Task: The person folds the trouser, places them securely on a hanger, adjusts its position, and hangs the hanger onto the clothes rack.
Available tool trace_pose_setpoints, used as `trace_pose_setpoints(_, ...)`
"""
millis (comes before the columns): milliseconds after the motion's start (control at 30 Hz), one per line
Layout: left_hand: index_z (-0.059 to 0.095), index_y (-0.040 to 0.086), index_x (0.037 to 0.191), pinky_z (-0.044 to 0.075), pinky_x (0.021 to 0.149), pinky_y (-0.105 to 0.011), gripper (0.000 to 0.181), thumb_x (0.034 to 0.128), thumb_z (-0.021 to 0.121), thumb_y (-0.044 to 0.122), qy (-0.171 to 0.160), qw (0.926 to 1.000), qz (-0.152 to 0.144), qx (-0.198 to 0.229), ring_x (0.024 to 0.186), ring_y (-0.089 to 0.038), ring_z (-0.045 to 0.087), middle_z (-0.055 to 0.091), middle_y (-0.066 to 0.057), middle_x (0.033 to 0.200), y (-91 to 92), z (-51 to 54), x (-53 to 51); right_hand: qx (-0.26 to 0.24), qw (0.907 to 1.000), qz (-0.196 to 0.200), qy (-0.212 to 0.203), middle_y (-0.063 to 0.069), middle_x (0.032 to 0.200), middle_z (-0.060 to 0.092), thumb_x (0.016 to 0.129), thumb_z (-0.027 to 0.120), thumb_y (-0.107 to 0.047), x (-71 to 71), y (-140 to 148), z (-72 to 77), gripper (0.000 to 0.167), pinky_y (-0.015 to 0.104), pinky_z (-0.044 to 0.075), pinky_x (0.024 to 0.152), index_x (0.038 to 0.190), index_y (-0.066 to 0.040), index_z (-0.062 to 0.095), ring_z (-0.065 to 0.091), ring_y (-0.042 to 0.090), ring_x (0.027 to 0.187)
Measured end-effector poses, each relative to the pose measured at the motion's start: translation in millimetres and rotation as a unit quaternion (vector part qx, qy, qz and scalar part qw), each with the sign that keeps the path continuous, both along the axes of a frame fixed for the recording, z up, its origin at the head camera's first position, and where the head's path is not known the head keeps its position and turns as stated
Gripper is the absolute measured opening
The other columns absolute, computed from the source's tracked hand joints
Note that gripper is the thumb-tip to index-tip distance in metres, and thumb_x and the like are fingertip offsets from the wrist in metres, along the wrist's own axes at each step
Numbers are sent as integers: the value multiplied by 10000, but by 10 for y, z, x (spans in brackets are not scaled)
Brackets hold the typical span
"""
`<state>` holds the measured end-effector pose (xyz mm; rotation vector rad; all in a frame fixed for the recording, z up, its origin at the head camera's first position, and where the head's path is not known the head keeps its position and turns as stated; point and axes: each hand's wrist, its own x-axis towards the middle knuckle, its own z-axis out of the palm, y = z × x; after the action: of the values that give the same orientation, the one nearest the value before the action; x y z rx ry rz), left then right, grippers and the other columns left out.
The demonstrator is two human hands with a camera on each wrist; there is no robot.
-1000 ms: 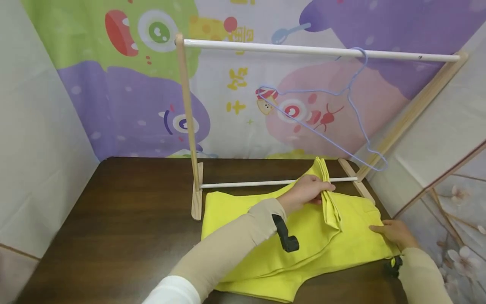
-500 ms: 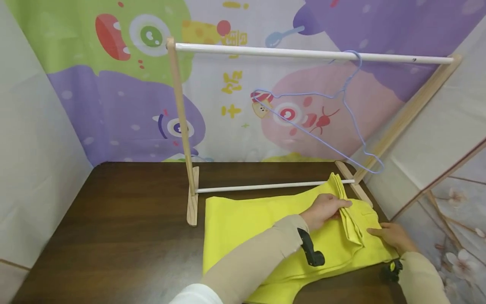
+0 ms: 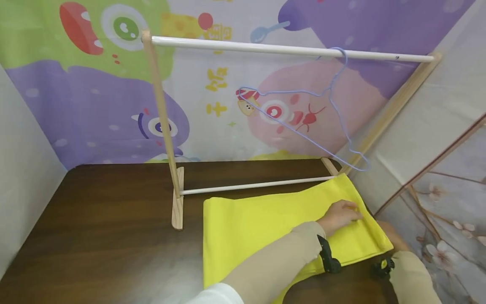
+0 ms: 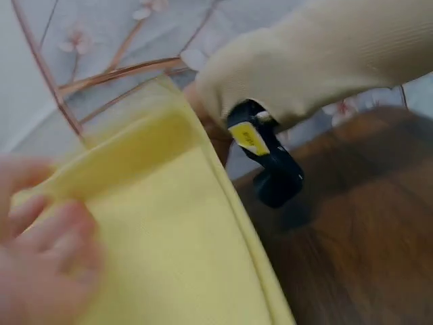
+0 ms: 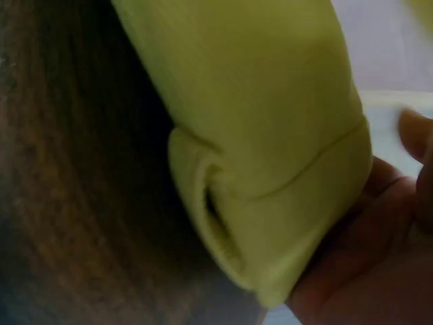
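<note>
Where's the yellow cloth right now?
In the head view's lower right, the yellow cloth lies on the table, left hand over it, right hand at its right edge.

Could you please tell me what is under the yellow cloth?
Under the yellow cloth is the brown table. In the head view, the cloth's right edge hides part of the right hand. Anything else beneath is covered.

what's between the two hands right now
The end of the yellow cloth: the head view shows it between the left hand and the right hand, partly hiding the right one. The left wrist view shows cloth there too.
</note>
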<state>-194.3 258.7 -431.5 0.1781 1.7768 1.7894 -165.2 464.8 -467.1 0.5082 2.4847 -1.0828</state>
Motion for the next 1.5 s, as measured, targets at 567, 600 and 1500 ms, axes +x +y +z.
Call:
trace_pose_setpoints(567, 655, 92, 1213, 490, 1011, -388, 303, 976, 570, 261, 93, 9836, -1632, -765, 1225, -252, 563, 651, -19, 1230, -623, -98, -118, 297, 9973, 588, -335, 329, 1163, 586, 946, 514, -558, -114, -140, 42, 939, 395, 555, 740, 1407, 221, 262, 651, 298, 891)
trace_pose_setpoints(600, 657, 83, 1208, 491, 1008, -389, 301, 975, 570, 254, 93, 9846, -1570, -764, 1221, -258, 565, 651, -35, 1231, -670, -99, -140, 311, 9976, 568, -237, 257, 1044, 634, 943, 540, -534, -129, -162, 41, 894, 366, 554, 701, 1383, 214, 323, 646, 229, 810)
trace_pose_setpoints(1500, 666, 80, 1191, 483, 1001, -440, 274, 961, 583, 205, 237, 9954, -474, -801, 1145, -233, 579, 659, -9, 1128, -1349, -48, -390, 1064, 9872, 1173, -171, 433, 1205, 506, 964, 434, -595, -159, -53, -98, 959, 462, 517, 793, 1338, 276, 288, 614, 364, 948)
